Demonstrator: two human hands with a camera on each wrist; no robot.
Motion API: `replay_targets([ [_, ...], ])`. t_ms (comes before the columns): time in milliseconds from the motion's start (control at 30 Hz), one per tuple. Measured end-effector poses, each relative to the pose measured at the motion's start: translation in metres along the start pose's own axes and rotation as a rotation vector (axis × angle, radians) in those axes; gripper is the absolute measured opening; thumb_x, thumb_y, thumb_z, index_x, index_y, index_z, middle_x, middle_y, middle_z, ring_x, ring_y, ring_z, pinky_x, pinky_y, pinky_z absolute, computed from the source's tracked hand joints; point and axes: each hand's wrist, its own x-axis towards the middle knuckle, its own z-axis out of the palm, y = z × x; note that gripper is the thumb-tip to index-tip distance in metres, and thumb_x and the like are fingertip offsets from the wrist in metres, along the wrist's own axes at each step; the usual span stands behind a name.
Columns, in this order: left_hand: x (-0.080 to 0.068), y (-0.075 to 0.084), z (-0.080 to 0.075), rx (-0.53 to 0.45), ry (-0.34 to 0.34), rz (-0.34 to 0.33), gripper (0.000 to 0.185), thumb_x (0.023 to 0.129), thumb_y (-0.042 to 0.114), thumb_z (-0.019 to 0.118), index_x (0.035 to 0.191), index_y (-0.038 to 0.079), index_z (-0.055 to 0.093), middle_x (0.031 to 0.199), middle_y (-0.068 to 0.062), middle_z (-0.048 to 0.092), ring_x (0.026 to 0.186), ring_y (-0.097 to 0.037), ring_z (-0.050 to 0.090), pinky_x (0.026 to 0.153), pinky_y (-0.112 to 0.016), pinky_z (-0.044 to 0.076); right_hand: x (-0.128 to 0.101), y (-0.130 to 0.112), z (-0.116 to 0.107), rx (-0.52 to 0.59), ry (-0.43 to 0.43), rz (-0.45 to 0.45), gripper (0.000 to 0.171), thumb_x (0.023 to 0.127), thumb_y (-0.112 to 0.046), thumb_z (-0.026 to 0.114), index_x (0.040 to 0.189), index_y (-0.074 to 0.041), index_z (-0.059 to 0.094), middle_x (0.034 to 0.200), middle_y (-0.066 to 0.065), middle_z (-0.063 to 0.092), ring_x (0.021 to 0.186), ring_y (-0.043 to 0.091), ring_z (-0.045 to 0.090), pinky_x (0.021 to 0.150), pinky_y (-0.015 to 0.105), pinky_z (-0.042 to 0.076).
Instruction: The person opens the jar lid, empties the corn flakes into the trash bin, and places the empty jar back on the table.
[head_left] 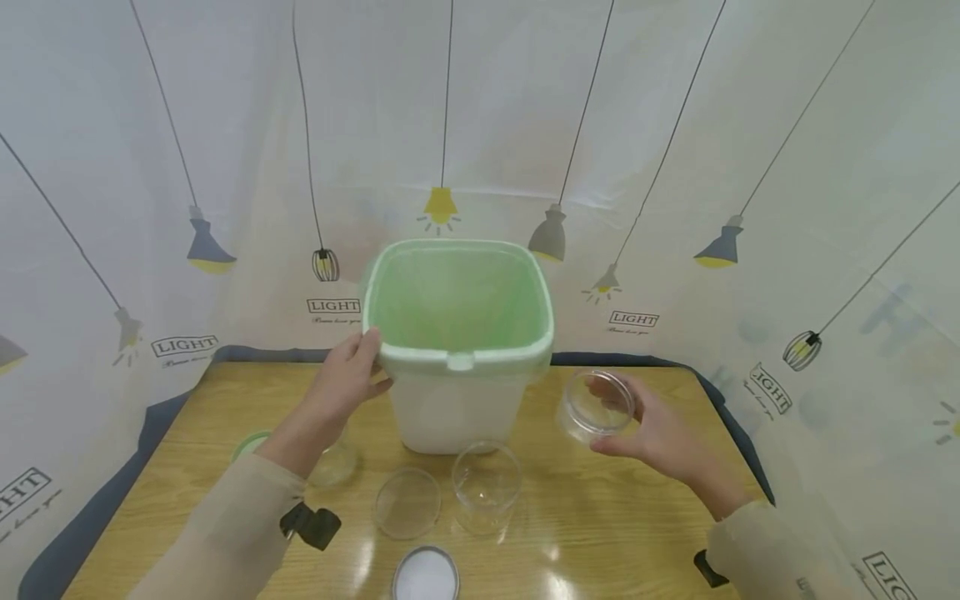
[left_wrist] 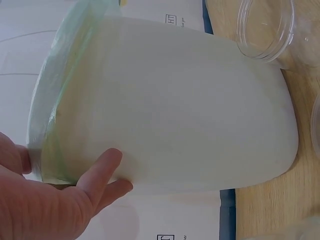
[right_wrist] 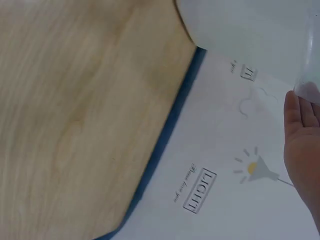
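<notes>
**Left hand on the bin rim, right hand around a clear cup**

Left hand [head_left: 347,379]: fingers [head_left: 367,343] curled over the near-left corner of the rim, thumb pressed against the white wall below it, as seen in the left wrist view [left_wrist: 97,172]. Gripped there: a white bin [head_left: 453,404] lined with a green bag [head_left: 457,304], folded out over the rim. Standing upright at the middle of the desk [head_left: 622,517], close to its far edge, mouth open upward.

Right hand [head_left: 656,433]: fingers wrapped behind and under a clear plastic cup [head_left: 596,406], thumb along its near side. Cup tilted, mouth turned toward the bin and the camera, held just right of the bin, above the desk, apart from the bin wall. In the right wrist view only the palm [right_wrist: 302,145] and a blurred edge of the cup in sight.

Nearer the front edge, in front of the bin: a second clear cup [head_left: 486,486] standing upright, a clear round lid [head_left: 407,502] lying flat just to its left, and a jar of white powder [head_left: 425,575] at the very front edge. Under the left forearm: a clear container [head_left: 333,462] with a green lid [head_left: 250,444] partly hidden beside it.

Around the desk on three sides: a white curtain [head_left: 675,125] printed with hanging lamps and the word LIGHT.
</notes>
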Motion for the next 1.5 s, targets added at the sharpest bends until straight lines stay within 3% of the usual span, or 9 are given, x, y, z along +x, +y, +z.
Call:
replay_targets([
  [167,0.000,-0.001,0.001,-0.011,-0.010,-0.011,0.070,0.103,0.054,0.022,0.152,0.004,0.026,0.160,-0.017,0.024,0.146,-0.037,0.028,0.111,-0.045,0.043,-0.004,0.014,0.023,0.038,-0.067,-0.058,0.083,0.073,-0.022,0.086,0.142,-0.018,0.041,0.143,0.003,0.053,0.130,0.028,0.052,0.108,0.020,0.042],
  [433,0.002,-0.002,0.001,-0.034,-0.013,0.000,0.066,0.105,0.049,0.021,0.152,0.003,0.027,0.160,-0.017,0.024,0.147,-0.037,0.027,0.111,-0.045,0.043,-0.020,0.017,0.058,0.040,-0.185,-0.033,0.087,0.068,-0.029,0.089,0.141,-0.024,0.041,0.138,0.001,0.053,0.128,0.029,0.054,0.109,0.036,0.046],
  [767,0.002,-0.004,0.001,-0.029,-0.013,-0.001,0.066,0.105,0.048,0.020,0.152,0.003,0.024,0.159,-0.018,0.024,0.147,-0.038,0.027,0.111,-0.045,0.043,-0.036,0.016,0.085,0.073,-0.308,-0.021,0.087,0.068,-0.036,0.088,0.141,-0.027,0.042,0.136,-0.003,0.053,0.125,0.027,0.056,0.106,0.046,0.048],
  [933,0.001,-0.003,0.001,-0.027,-0.009,0.005,0.067,0.105,0.049,0.020,0.152,0.002,0.024,0.159,-0.019,0.024,0.146,-0.038,0.028,0.111,-0.046,0.043,-0.039,0.009,0.091,0.066,-0.323,-0.055,0.091,0.066,-0.037,0.089,0.142,-0.031,0.041,0.136,-0.006,0.052,0.123,0.018,0.055,0.104,0.039,0.048],
  [1167,0.001,-0.005,0.000,-0.025,-0.017,0.014,0.068,0.104,0.051,0.020,0.152,0.002,0.024,0.159,-0.019,0.025,0.146,-0.039,0.028,0.111,-0.047,0.042,-0.047,0.005,0.104,0.025,-0.355,-0.196,0.087,0.065,-0.039,0.089,0.140,-0.022,0.046,0.134,-0.002,0.053,0.120,0.017,0.056,0.102,0.036,0.051],
  [1367,0.000,-0.005,-0.001,-0.017,-0.019,0.021,0.071,0.103,0.054,0.020,0.153,0.003,0.022,0.159,-0.019,0.024,0.146,-0.039,0.027,0.111,-0.047,0.042,-0.052,0.013,0.120,0.072,-0.411,-0.145,0.082,0.068,-0.029,0.089,0.138,-0.024,0.046,0.137,-0.004,0.053,0.123,0.018,0.054,0.102,0.034,0.049],
  [1500,0.000,-0.006,-0.001,-0.017,-0.025,0.023,0.070,0.104,0.052,0.019,0.153,0.003,0.021,0.159,-0.019,0.023,0.146,-0.039,0.028,0.112,-0.047,0.041,-0.054,0.025,0.132,0.065,-0.408,-0.165,0.082,0.070,-0.034,0.087,0.139,-0.019,0.046,0.136,0.000,0.053,0.122,0.024,0.054,0.100,0.033,0.051],
])
